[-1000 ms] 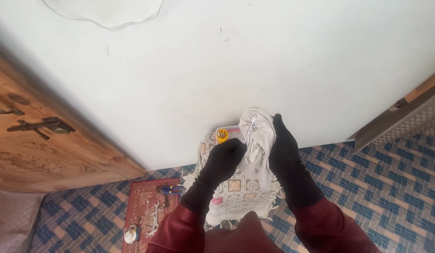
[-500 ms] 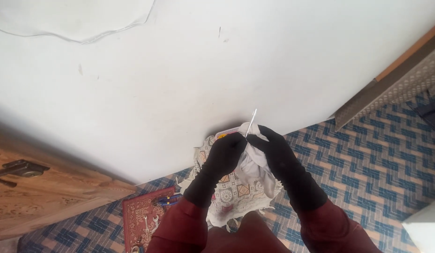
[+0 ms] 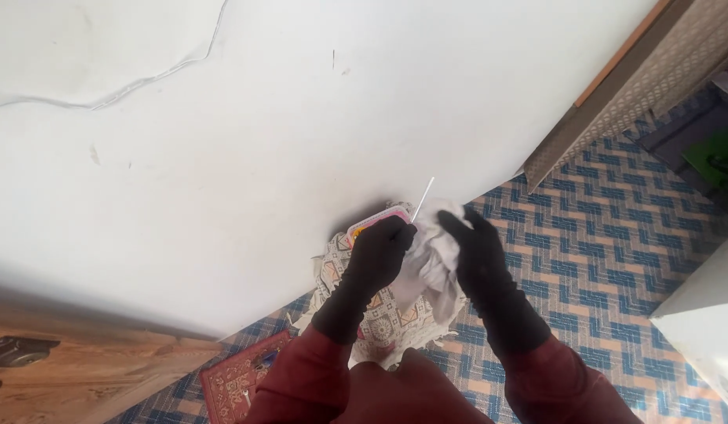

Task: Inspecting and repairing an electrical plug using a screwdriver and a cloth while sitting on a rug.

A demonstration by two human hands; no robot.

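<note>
Close against the white wall (image 3: 301, 157), both black-gloved hands meet over a patterned cloth (image 3: 379, 322) on the floor. My left hand (image 3: 379, 255) is closed, pinching a thin white stick (image 3: 423, 199) whose long axis slants up and to the right — its free tip clear of everything. Just beside it, touching, my right hand (image 3: 474, 251) clutches a bunched white rag (image 3: 434, 259), fingers curled into the folds. A pink-rimmed container (image 3: 372, 221) sits behind the left knuckles, hard by the wall. Open room lies rightward over the blue tiled floor (image 3: 599, 267) — the wooden door (image 3: 81, 377) stands well apart at left.
</note>
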